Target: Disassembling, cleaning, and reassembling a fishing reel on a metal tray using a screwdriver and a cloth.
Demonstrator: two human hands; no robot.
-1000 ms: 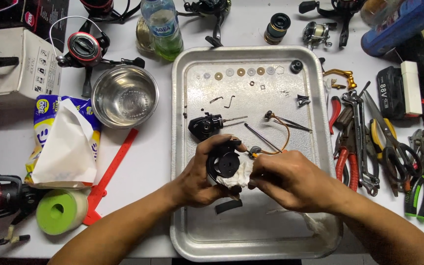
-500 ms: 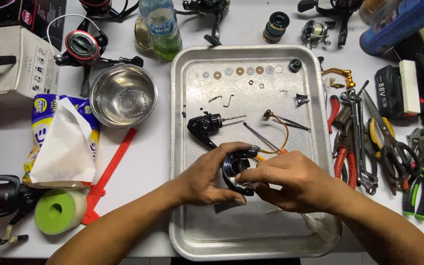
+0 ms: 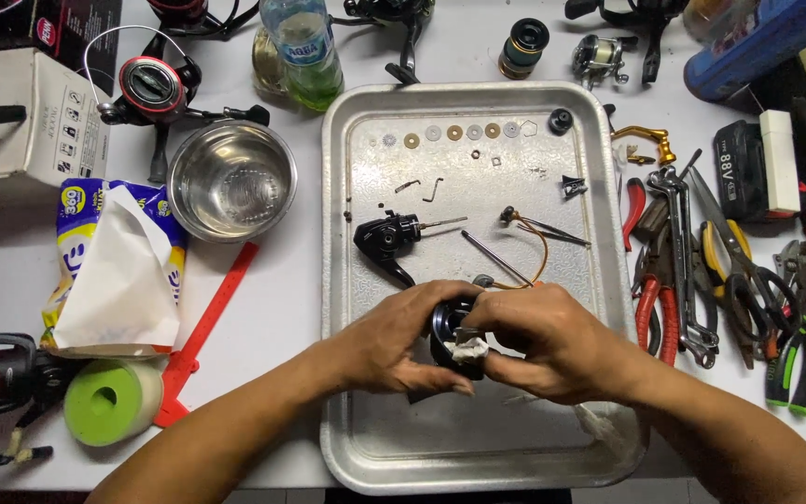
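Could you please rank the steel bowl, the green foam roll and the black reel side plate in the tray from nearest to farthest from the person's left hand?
From the left hand:
1. Black reel side plate, in the tray just above it.
2. Steel bowl, up and to the left, beside the tray.
3. Green foam roll, far left near the table edge.

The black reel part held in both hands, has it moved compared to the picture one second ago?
Yes. The black reel part sits slightly lower, toward the tray's near rim, farther from the black handle piece.
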